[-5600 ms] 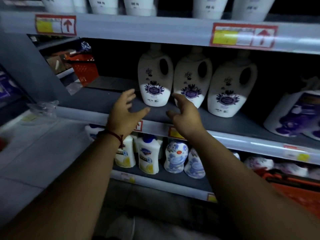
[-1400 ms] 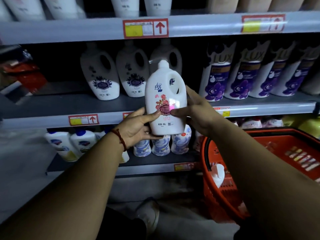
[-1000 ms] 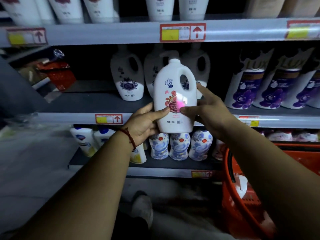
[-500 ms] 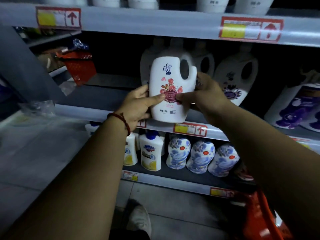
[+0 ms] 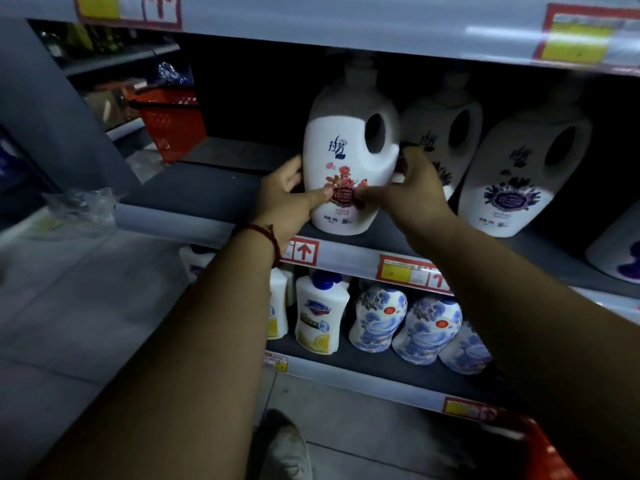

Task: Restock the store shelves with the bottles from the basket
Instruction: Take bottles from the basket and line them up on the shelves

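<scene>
A white handled bottle with a red rose label point(image 5: 348, 161) stands upright on the middle shelf point(image 5: 221, 192), near its front edge. My left hand point(image 5: 287, 199) grips its left side, thumb across the label. My right hand point(image 5: 408, 188) holds its right side, thumb on the label and fingers behind the bottle. To its right stand two similar white bottles with purple labels point(image 5: 519, 174), the nearer one partly hidden behind my right hand. A corner of the red basket point(image 5: 533, 448) shows at the bottom right.
The lower shelf holds soap bottles point(image 5: 320, 317) and blue-patterned bottles point(image 5: 415, 327). Another red basket point(image 5: 173, 123) sits at the back left beyond the shelf. The upper shelf edge point(image 5: 346, 26) runs just above the bottle tops. Crumpled plastic point(image 5: 83, 206) lies left.
Both hands carried the rose-label bottle up from the basket and onto the middle shelf; it now stands on the shelf left of the purple-label bottles.
</scene>
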A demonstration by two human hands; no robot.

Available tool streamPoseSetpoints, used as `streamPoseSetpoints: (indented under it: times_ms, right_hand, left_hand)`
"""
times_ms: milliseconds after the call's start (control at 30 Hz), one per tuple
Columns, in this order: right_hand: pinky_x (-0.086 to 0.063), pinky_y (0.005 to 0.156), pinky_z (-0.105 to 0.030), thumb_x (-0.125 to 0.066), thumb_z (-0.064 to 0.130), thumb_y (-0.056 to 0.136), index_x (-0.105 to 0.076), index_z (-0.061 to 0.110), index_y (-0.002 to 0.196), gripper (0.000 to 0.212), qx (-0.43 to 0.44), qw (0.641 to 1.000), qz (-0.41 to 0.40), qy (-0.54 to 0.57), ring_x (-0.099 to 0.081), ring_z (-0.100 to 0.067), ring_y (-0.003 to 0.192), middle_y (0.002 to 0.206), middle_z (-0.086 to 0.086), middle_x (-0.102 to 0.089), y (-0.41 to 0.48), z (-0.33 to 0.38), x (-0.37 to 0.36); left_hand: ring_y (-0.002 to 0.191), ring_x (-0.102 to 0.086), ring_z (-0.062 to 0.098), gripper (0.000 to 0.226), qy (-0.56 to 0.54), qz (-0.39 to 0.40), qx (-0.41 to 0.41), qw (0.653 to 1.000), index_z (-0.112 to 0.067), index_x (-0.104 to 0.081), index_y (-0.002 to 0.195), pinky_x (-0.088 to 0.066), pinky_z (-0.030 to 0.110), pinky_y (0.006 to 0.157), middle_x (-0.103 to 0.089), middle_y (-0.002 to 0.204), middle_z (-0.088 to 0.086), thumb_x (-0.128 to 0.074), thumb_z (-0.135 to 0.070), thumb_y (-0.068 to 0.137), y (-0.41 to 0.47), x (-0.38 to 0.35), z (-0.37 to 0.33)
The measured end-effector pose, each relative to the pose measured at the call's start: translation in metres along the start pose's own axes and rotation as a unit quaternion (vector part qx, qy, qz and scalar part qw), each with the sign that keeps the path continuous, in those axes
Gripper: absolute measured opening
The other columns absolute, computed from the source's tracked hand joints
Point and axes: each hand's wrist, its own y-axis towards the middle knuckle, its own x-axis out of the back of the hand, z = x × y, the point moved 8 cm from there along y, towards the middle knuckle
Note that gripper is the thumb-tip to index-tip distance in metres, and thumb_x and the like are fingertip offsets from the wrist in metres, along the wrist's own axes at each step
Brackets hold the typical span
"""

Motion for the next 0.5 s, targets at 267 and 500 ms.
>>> streamPoseSetpoints:
  times_ms: [267,500]
  right_hand:
    - [-0.056,0.097,-0.046,-0.085,0.021,0.080,-0.051,0.017,0.130,0.061,-0.013,0.999,0.012,-0.033,-0.065,-0.022,0.110,0.121,0.001,-0.066,-0.002,-0.016,-0.009]
    - [-0.050,0.105,-0.046,-0.081,0.026,0.084,-0.051,0.009,0.135,0.061,-0.025,0.994,0.053,-0.097,-0.060,-0.023,0.120,0.135,-0.007,-0.062,-0.031,-0.021,0.006]
  left_hand:
    - [0.111,-0.067,0.019,0.063,0.000,-0.032,-0.003,0.999,-0.022,-0.050,0.142,-0.055,0.049,0.096,-0.067,0.127,0.001,-0.072,-0.004,0.086,0.002,0.003,0.005]
    - [0.106,-0.067,0.017,0.054,0.121,-0.089,-0.031,0.988,-0.012,-0.056,0.133,-0.055,0.043,0.095,-0.069,0.124,0.004,-0.077,-0.018,0.084,-0.027,0.000,-0.006]
